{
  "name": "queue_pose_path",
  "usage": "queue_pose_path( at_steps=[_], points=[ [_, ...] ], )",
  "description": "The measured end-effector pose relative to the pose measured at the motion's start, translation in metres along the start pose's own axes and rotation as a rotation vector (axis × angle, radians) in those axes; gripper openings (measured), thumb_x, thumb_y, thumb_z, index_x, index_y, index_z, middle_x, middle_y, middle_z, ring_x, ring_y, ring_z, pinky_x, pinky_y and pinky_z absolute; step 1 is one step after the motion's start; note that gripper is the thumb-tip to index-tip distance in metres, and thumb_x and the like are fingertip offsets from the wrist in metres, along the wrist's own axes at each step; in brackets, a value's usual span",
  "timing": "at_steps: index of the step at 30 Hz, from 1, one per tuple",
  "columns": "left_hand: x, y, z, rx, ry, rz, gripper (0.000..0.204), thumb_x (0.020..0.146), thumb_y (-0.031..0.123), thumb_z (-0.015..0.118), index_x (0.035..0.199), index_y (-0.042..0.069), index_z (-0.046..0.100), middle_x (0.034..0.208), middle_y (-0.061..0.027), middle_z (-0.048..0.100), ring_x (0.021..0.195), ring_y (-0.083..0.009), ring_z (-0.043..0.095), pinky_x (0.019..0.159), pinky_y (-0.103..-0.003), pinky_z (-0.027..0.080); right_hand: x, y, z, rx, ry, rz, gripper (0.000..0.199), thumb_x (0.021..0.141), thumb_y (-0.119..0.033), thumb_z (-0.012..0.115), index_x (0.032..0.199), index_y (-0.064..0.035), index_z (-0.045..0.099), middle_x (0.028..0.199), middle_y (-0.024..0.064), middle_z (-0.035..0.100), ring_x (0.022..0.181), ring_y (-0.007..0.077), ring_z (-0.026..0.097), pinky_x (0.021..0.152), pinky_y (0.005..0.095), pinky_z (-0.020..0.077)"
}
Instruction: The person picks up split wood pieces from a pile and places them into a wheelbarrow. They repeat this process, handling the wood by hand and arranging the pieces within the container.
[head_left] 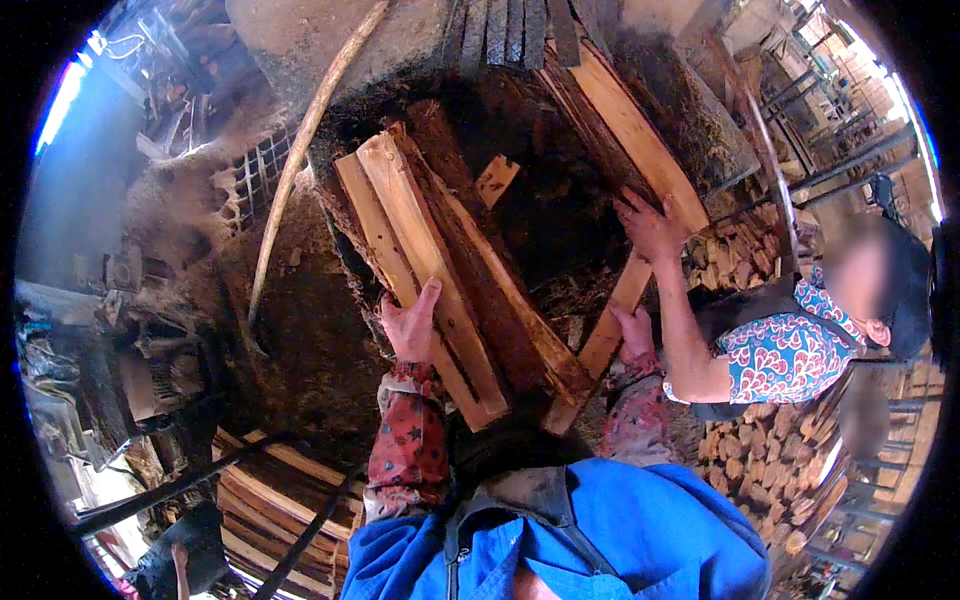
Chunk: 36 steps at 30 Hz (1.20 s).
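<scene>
My left hand (pixel 408 325) is closed round the side of some long split firewood (pixel 410 215), its thumb lying on top of the pale wood. The pieces slant from the upper left toward my body, and a bark-covered piece (pixel 520 310) lies along their right side. My right hand (pixel 635 332) is closed at the edge of a thinner split piece (pixel 603 342), which slopes down toward my chest; its fingers are partly hidden. Just above it, a co-worker's hand (pixel 652 228) rests against another long split log (pixel 635 125) that reaches to the top of the view.
A co-worker in a patterned shirt (pixel 790 345) stands close on my right. Firewood stacks (pixel 760 450) lie behind that person, and long slabs (pixel 285 510) lie at lower left. A curved pole (pixel 305 150) leans at left. A small wood scrap (pixel 497 180) lies ahead on dark ground.
</scene>
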<state>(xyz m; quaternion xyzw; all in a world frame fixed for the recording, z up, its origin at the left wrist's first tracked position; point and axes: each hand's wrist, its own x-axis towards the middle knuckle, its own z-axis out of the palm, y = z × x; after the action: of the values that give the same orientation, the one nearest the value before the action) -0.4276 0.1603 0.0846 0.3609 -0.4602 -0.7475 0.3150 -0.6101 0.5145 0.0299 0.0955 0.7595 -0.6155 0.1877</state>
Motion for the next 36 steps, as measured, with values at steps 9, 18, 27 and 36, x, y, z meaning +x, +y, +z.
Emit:
queue_pose_path(
  at_steps=[9,18,27,36],
  points=[
    [-0.003,0.009,0.012,0.068,0.04,0.01,0.056,0.079,0.014,0.083,0.12,-0.006,0.052,0.111,-0.0103,0.066,0.096,-0.0163,0.064,0.086,-0.028,0.051,-0.004,0.059,-0.06,-0.073,-0.059,-0.17,0.033,0.087,-0.021,0.07,0.114,-0.003,0.064,0.101,0.0058,0.068,0.09,0.0212,0.064,0.078,0.0357,0.052],
    [-0.003,0.007,0.011,0.095,0.059,0.009,0.054,0.078,0.018,0.084,0.115,-0.008,0.054,0.106,-0.0104,0.068,0.093,-0.0153,0.064,0.081,-0.03,0.052,-0.052,0.078,-0.096,-0.911,-0.08,-0.282,0.043,0.078,-0.022,0.078,0.112,-0.0002,0.061,0.1,0.0135,0.068,0.091,0.0288,0.066,0.08,0.0402,0.0529],
    [-0.002,-0.001,0.002,0.017,0.041,0.069,0.045,0.08,0.011,0.082,0.112,-0.004,0.055,0.107,-0.0106,0.067,0.092,-0.0149,0.064,0.083,-0.029,0.053,-0.188,0.018,-0.09,-1.175,-0.042,-0.222,0.051,0.072,-0.023,0.082,0.11,0.0025,0.058,0.099,0.0235,0.068,0.091,0.0412,0.065,0.08,0.0458,0.0528],
    [0.006,-0.019,-0.003,0.033,0.043,0.027,0.053,0.078,0.02,0.085,0.112,-0.006,0.054,0.104,-0.0125,0.068,0.09,-0.0163,0.065,0.077,-0.03,0.055,-0.252,-0.101,-0.017,-0.98,0.047,-0.378,0.035,0.075,-0.02,0.08,0.091,0.0026,0.058,0.082,0.024,0.067,0.081,0.043,0.066,0.071,0.0491,0.0528]
  ],
)
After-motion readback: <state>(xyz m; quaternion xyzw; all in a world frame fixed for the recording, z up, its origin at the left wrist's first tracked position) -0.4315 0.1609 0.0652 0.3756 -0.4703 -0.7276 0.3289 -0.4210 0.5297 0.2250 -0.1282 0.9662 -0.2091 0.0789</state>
